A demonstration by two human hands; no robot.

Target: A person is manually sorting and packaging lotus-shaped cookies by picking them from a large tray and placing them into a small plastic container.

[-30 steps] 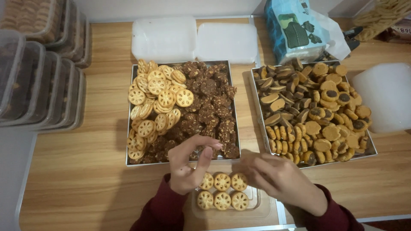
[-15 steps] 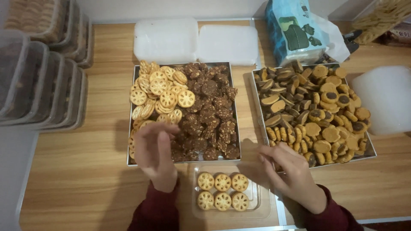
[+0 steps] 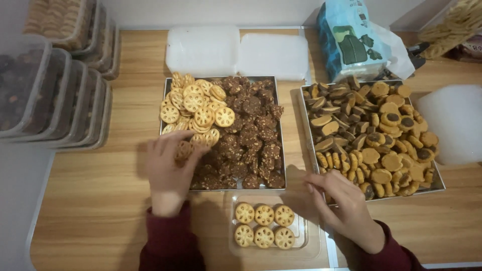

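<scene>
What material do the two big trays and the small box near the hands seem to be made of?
The left tray and right tray look like metal: thin grey rims with a dull shine. The small box looks like clear plastic, since the wooden table shows through its walls. The left hand picks round cookies; six cookies lie inside the box.

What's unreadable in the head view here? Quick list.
- Left hand: its fingers cover the round lattice cookies beneath, so the grip is unclear.
- Right hand: its back faces the camera; whether it holds anything is hidden.
- Stacked lidded containers: the left edge cuts them off and cloudy plastic blurs the contents.
- Top-right clear bag: cropped by the frame edge.
</scene>
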